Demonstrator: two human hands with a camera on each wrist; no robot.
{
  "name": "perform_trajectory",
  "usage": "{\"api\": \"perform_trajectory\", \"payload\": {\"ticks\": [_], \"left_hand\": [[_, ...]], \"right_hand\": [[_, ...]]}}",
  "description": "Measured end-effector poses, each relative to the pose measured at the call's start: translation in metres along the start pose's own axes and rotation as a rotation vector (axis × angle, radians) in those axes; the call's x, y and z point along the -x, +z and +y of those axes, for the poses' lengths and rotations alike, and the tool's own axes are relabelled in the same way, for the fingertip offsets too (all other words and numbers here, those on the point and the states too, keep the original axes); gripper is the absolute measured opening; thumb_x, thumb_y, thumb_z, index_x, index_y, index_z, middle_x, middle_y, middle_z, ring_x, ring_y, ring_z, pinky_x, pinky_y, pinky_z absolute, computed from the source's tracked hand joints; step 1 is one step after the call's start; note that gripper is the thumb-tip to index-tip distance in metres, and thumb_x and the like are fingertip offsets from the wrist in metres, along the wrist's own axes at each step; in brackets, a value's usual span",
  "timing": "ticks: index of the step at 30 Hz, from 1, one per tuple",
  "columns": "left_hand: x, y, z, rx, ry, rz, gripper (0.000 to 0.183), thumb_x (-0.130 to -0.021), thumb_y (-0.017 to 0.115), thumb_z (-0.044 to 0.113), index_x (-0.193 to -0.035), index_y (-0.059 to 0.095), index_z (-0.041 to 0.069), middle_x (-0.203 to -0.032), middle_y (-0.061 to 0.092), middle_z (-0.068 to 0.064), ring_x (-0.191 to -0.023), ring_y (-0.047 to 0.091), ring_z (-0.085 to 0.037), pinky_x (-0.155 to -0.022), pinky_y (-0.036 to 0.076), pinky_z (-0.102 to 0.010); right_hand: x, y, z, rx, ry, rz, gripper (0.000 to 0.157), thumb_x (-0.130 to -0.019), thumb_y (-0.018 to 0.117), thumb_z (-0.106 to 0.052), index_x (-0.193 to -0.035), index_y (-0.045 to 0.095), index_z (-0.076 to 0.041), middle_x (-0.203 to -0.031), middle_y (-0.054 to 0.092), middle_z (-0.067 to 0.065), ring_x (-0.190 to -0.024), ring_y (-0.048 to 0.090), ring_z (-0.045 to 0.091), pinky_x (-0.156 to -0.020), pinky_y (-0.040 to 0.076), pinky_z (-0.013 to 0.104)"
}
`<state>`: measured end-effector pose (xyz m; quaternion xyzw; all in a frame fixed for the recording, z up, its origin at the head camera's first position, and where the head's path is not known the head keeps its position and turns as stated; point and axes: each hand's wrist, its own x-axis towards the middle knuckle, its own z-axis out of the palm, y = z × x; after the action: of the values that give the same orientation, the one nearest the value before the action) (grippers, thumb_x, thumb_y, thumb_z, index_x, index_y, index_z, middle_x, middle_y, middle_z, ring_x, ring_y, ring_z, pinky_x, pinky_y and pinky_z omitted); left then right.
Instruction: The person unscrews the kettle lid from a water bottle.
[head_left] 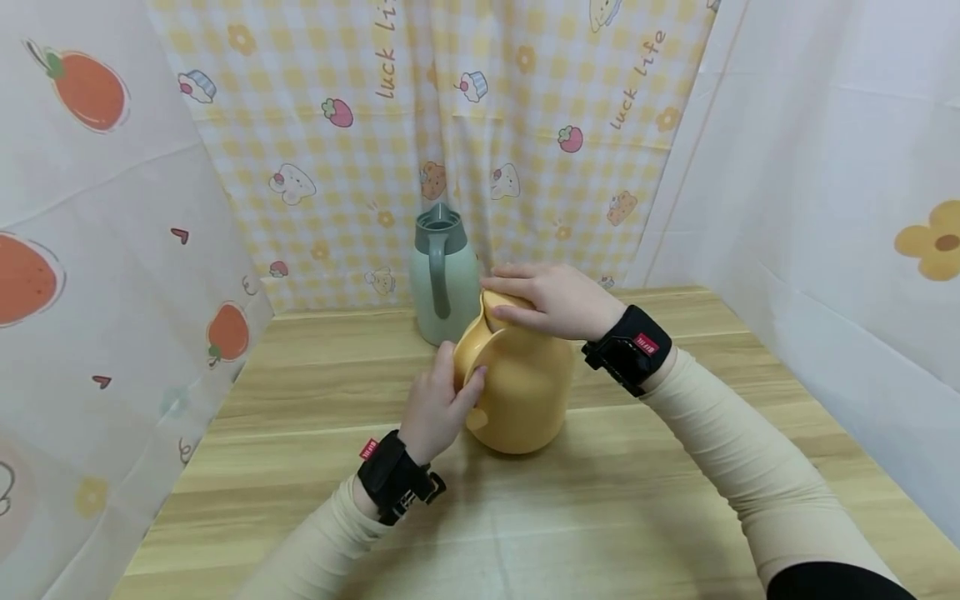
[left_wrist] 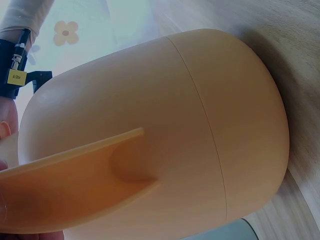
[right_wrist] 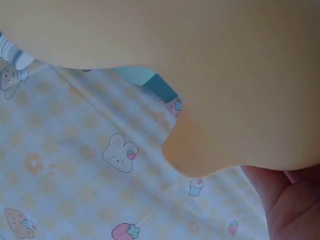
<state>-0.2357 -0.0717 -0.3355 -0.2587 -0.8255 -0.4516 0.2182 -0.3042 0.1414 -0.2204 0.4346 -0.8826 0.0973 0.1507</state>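
A yellow thermos jug (head_left: 525, 400) stands on the wooden table, its handle (head_left: 471, 346) towards the lower left. My left hand (head_left: 433, 412) grips that handle, with the thumb across its near side. At the top of the jug, my right hand (head_left: 564, 298) holds the lid (head_left: 497, 305) between the thumb and the fingers, which reach over it. In the left wrist view the handle (left_wrist: 75, 185) joins the smooth jug body, and a seam runs round its lower part. The jug fills much of the right wrist view, hiding most of the right hand's fingers.
Just behind the yellow jug, a pale green thermos jug (head_left: 444, 283) with a grey-green top and handle stands close to the back edge of the table (head_left: 322, 367). A checked curtain (head_left: 300, 125) hangs behind, and white printed curtains hang at both sides.
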Motion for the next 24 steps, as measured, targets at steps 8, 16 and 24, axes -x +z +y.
{"api": "perform_trajectory", "payload": {"ticks": [8,16,24], "left_hand": [[0.0,0.0,0.0,0.01,-0.013,-0.008,0.023,-0.098,0.056,0.026,-0.104,0.045,0.007,-0.068,0.054,0.004,-0.054,0.053,-0.004,-0.045,0.043,-0.025],[0.004,0.001,0.0,-0.014,0.006,-0.003,0.025,-0.097,0.058,0.024,-0.107,0.046,0.006,-0.068,0.053,0.005,-0.054,0.053,-0.004,-0.046,0.042,-0.024],[0.0,0.003,-0.004,-0.031,0.035,0.025,0.027,-0.096,0.058,0.024,-0.11,0.047,0.004,-0.068,0.054,0.005,-0.053,0.052,-0.005,-0.045,0.041,-0.024]], "right_hand": [[-0.001,0.0,0.011,-0.109,-0.073,-0.021,0.045,-0.097,0.057,-0.043,-0.136,0.057,-0.021,-0.141,0.051,0.005,-0.131,0.045,0.019,-0.103,0.04,0.041],[0.0,0.004,0.019,-0.193,-0.124,-0.009,0.045,-0.096,0.058,-0.043,-0.134,0.06,-0.02,-0.141,0.051,-0.001,-0.13,0.046,0.014,-0.101,0.041,0.037],[-0.004,0.003,0.028,-0.224,-0.157,-0.043,0.044,-0.096,0.059,-0.043,-0.135,0.059,-0.021,-0.139,0.054,-0.002,-0.133,0.043,0.013,-0.104,0.038,0.037]]}}
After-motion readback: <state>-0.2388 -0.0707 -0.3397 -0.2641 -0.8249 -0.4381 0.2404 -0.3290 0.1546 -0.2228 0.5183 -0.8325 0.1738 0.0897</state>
